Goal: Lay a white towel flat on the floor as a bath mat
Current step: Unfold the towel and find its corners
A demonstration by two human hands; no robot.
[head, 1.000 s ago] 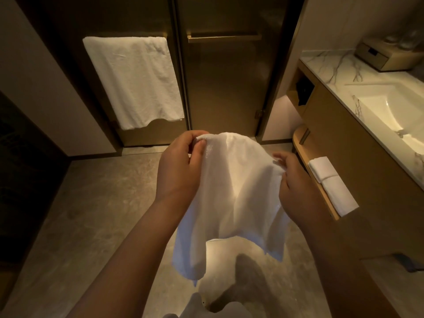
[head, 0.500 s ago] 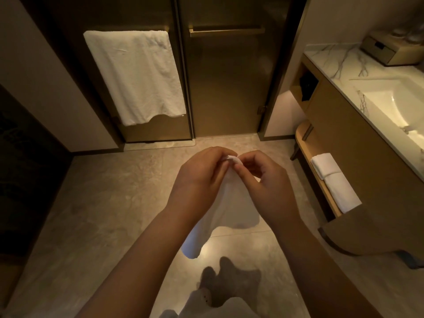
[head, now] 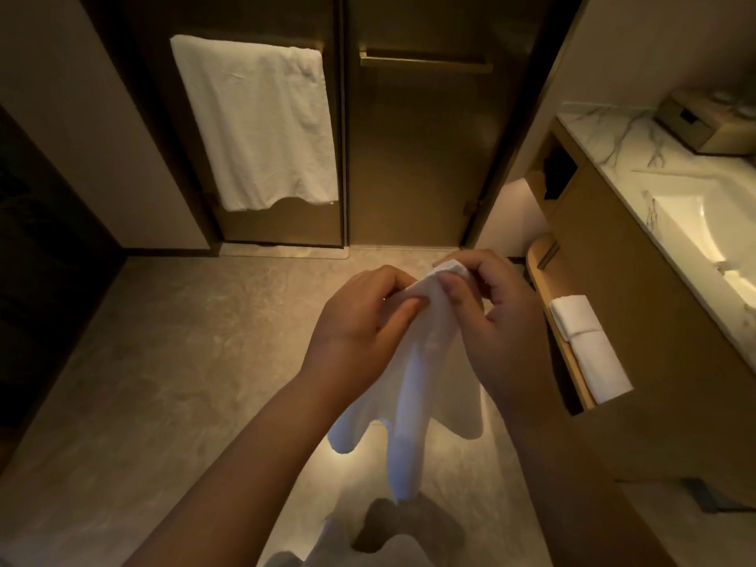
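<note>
Hands meet at centre frame: left hand (head: 360, 321) and right hand (head: 495, 317) both pinch the top of 1 small white cloth towel (head: 413, 386), which hangs bunched above the grey stone floor (head: 172, 362), not touching it. Larger white towel (head: 257, 124) hangs on the door at upper left.

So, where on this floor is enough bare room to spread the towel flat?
The widest bare patch of floor lies left of the left hand and the towel it holds, bordered by the dark wall on the left and the doors at the back. The right is crowded: the cabinet and its shelf with folded towels stick out there.
</note>
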